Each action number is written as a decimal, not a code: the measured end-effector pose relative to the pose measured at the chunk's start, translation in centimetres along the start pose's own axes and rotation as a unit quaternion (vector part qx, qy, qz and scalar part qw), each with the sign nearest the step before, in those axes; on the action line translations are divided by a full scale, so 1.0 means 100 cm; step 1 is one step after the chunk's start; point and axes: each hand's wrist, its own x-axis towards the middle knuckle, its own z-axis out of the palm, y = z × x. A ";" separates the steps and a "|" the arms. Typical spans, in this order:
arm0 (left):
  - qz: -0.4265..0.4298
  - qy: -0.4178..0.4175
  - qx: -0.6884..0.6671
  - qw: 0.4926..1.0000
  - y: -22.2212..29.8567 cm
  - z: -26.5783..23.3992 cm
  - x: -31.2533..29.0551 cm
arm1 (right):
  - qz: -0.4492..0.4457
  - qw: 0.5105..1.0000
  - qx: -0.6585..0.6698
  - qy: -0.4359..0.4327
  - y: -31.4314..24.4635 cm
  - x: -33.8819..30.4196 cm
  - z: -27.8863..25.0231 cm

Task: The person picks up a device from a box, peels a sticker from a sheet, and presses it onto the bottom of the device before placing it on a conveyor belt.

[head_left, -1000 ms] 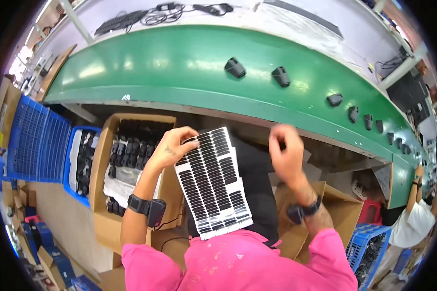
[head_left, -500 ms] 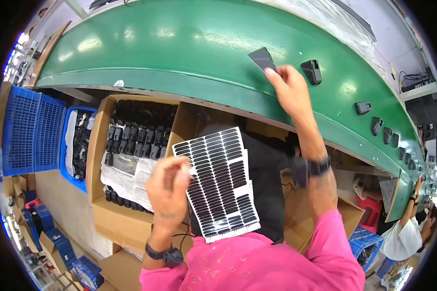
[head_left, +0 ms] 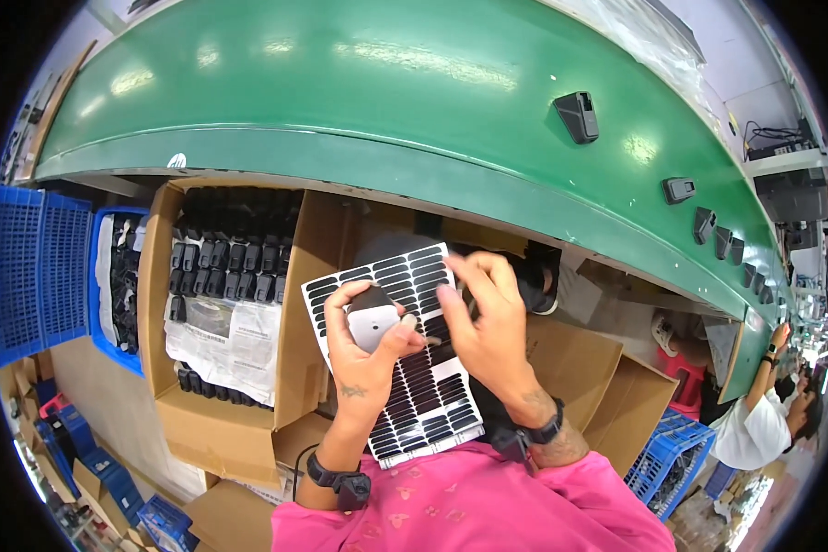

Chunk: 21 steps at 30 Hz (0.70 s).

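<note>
My left hand (head_left: 363, 345) is closed around a small dark plastic housing (head_left: 373, 319); a pale grey face with a small hole shows. It is held over a white sheet of black oblong stickers (head_left: 420, 386), which lies on my lap. Several spots on the sheet are bare white. At the sheet's upper right edge is my right hand (head_left: 489, 322), thumb and forefinger apart and slightly blurred. I see nothing between those fingers. Each wrist wears a black strap with a small box.
Black housings (head_left: 577, 117) stand in a row along the green bench (head_left: 294, 92). To the left, a cardboard box (head_left: 216, 437) holds many black parts and paper, beside blue crates (head_left: 41, 276). Another open carton (head_left: 570, 368) is at my right, and a co-worker (head_left: 754, 437) sits farther right.
My right hand has come down from the bench to the sheet. The dark housing it held is now in my left hand, which has moved right over the stickers.
</note>
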 end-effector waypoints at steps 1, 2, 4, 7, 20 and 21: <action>-0.010 -0.004 -0.003 1.000 -0.001 -0.002 0.002 | -0.001 0.999 -0.041 0.011 0.000 0.009 0.008; -0.002 -0.020 -0.004 1.000 -0.005 -0.005 0.003 | -0.002 0.996 -0.082 0.022 0.000 0.015 0.013; -0.005 -0.044 -0.011 0.999 -0.005 -0.006 0.001 | 0.052 0.998 0.010 -0.037 0.013 0.013 0.016; -0.016 -0.059 0.000 0.998 0.006 -0.001 -0.002 | 0.118 0.991 0.054 -0.029 0.008 0.012 0.009; 0.047 -0.142 0.023 0.988 -0.005 0.011 -0.001 | 0.081 0.995 -0.048 -0.036 0.003 0.011 -0.008; 0.037 -0.138 0.019 0.990 -0.005 0.011 -0.001 | 0.069 0.995 -0.068 -0.028 0.000 0.012 -0.009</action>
